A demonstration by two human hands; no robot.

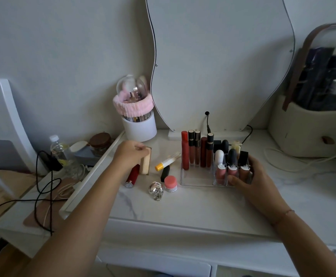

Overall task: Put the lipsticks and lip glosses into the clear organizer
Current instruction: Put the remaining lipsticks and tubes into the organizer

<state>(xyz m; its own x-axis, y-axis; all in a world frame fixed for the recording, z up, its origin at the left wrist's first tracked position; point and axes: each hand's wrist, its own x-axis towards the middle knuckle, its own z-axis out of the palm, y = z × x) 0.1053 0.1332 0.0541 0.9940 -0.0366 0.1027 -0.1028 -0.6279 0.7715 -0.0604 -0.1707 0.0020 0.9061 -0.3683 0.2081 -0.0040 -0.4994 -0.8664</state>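
Left of the clear organizer (197,180), on the pale marbled surface (183,206): a left hand (130,153), grip clenched round the upper end of a cream tube (145,164), fingers curled over its top, the tube's lower end down on the surface and leaning a little. Just beside that tube, on the side away from the organizer, a red lipstick (132,175) lying flat, its upper end hidden under the hand. Nearer the organizer, a yellow-capped tube (167,161) lying slantwise, and close against it a black lipstick (165,173); touching or not, hard to tell. Just off the organizer's front left corner, a pink-lidded jar (170,183), and left of that again a silver keyring trinket (156,189).

At the organizer's right front corner, a right hand (257,180), grip grasping the organizer itself: thumb laid across the front wall, fingers wrapped round the right side. Inside, along the back left, five tall lip glosses (197,150) standing upright in a row. In the right-hand compartments, three pink glosses (232,168) at the front, one white-capped and two dark-capped, with more dark-capped sticks behind them.

Behind the organizer, a wavy-edged mirror (213,56) on its base. Behind and to the left, a white brush holder (139,127) with a pink headband round its clear dome. Well to the right of the organizer, a cream bag (313,126) with a brown strap.
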